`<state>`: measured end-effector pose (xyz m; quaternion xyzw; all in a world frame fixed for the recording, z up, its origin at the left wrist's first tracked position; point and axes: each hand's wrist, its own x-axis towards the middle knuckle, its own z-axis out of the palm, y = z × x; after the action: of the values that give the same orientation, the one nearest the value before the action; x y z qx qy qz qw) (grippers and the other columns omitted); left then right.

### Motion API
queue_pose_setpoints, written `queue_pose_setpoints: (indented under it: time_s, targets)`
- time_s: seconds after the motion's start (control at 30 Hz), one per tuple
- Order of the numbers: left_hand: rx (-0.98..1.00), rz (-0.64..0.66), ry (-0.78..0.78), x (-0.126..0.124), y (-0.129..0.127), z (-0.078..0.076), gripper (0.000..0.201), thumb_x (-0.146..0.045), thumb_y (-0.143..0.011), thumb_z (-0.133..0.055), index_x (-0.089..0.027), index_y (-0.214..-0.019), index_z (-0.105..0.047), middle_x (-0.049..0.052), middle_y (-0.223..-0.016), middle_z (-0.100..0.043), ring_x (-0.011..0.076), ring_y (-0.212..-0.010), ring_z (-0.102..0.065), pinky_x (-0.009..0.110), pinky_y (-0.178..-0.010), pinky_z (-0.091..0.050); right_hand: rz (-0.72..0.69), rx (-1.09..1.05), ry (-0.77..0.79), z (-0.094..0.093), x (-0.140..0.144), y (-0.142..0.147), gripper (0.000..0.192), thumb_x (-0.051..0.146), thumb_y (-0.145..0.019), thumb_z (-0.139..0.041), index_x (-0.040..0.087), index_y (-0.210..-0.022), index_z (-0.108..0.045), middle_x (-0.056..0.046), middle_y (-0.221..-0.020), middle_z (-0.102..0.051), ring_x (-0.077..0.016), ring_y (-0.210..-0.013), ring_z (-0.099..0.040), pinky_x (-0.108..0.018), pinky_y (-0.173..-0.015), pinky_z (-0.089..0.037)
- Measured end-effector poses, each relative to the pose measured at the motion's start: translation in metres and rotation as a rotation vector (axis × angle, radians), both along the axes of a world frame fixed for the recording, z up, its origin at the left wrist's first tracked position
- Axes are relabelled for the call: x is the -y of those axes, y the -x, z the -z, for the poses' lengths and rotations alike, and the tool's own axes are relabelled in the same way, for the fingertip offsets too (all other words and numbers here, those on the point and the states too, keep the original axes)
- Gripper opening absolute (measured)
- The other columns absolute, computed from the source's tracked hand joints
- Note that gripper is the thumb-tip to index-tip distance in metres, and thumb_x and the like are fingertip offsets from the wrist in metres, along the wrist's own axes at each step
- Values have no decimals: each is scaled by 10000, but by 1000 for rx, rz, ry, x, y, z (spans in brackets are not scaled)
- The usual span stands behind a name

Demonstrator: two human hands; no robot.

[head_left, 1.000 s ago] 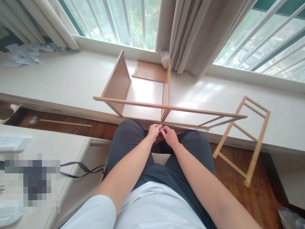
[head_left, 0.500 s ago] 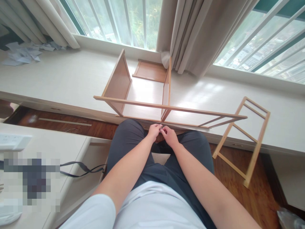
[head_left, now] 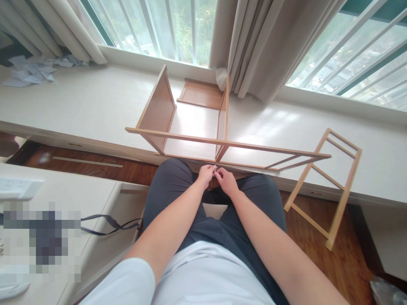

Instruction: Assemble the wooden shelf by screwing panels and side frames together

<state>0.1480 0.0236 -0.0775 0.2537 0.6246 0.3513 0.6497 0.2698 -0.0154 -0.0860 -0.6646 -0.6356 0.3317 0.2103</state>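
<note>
Nearest to me, my left hand (head_left: 206,173) and right hand (head_left: 226,181) sat together above my knees, fingertips pinched from both sides on a small metal fastener (head_left: 215,167), thin and pale. It was too small for me to tell whether it was a screw or a pin. It stood right at the near rail of the wooden shelf frame (head_left: 222,144), touching or just short of it; I could not tell which.

I judged the fastener light, hard and slick, easy to drop between my legs, so a fingertip pinch close to its head seemed the sound hold.

The frame lay half on the window ledge (head_left: 79,106), its long near rail overhanging the edge towards me. It looked light but springy: slim bamboo-coloured slats, stiff along their length, likely to rack at the joints. I would take it where a rail meets the upright panel (head_left: 157,112), not mid-span.

To my right a loose side frame (head_left: 327,186) leaned against the ledge with its foot on the wooden floor (head_left: 318,241). Further back a flat panel (head_left: 201,94) lay on the ledge below the curtain (head_left: 254,46).
</note>
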Motion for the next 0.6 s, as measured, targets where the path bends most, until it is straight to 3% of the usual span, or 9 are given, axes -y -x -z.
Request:
queue_pose_setpoints:
  time_s: [0.6]
  targets:
    - [-17,4,-11,0,-1,0,150,-152,-851,-638,-111,-728,-714,43,-615,-634,107,-574,-546,214,-566,-419,9,-41,7,6,0,-2,188,375,-916,-524,231,-855,-629,-7,-714,-650,-168,-644,-565,-256,-624,-390]
